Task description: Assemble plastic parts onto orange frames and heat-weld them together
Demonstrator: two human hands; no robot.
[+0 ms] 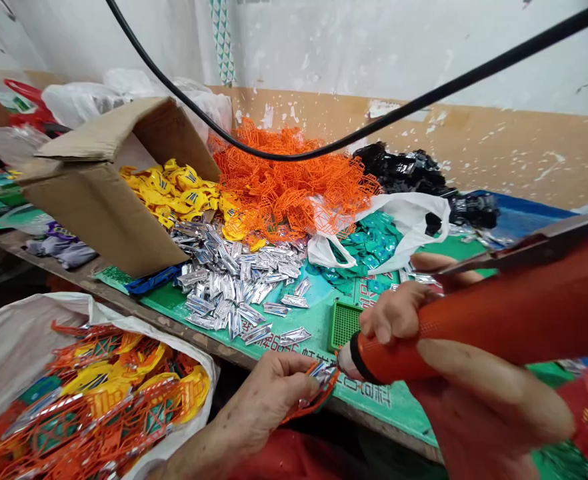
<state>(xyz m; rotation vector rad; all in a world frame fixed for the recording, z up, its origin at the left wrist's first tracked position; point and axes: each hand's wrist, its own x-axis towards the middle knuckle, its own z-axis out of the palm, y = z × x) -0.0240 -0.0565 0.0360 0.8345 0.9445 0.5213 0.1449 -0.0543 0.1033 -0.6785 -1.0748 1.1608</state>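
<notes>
Left hand point(261, 403) is pinching the orange-edged part point(326, 379), which is lying right of its fingertips; right hand point(494, 388) is gripping the orange tool point(467, 323)

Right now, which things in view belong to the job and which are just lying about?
Likely in the job:
orange tool, right hand
orange-and-silver piece, left hand
silver parts, yellow parts, green parts, orange frames (colours match the filled sack)

Likely just lying about:
black parts
blue tray
plastic bags behind

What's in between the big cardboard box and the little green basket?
In the head view, a pile of silver pieces, then a bit of green tabletop, lie between them.
</notes>
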